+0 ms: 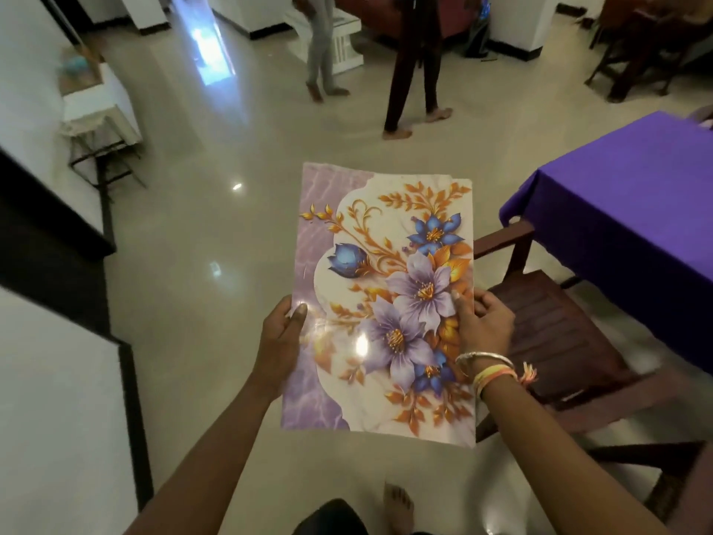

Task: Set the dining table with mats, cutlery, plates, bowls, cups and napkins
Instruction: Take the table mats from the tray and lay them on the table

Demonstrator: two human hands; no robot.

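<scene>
Floor (216,264) of glossy pale tile spreads under and around everything the two hands carry, with bright reflections on it. Off to the right of the grip, and a little beyond it, stands the table (632,225) under a purple cloth (617,195) whose corner hangs down; nothing shows on the part of the cloth in view. Just right of the right hand, below the table's near corner, sits a dark wooden chair (559,334) with a slatted seat. Well beyond the held mat, two people (413,71) stand barefoot on the tile, seen only from the waist down. Far to the left of the grip a small white stand (100,110) rests against the wall.

Between the hands is the mat (386,303), a stiff glossy sheet printed with purple and blue flowers and orange leaves on white, with a lilac band along its left side. It is held flat in the air above the floor, its long side running away from the person, not touching the table or the chair.

Left hand (279,341) pinches the mat's left edge near the bottom, thumb on top and fingers underneath. Right hand (482,326) grips the right edge at about the same height, thumb pressed on the printed face and fingers curled behind. Bangles and threads (490,368) circle the right wrist. Below the grip, a bare foot (399,503) stands on the tile.
</scene>
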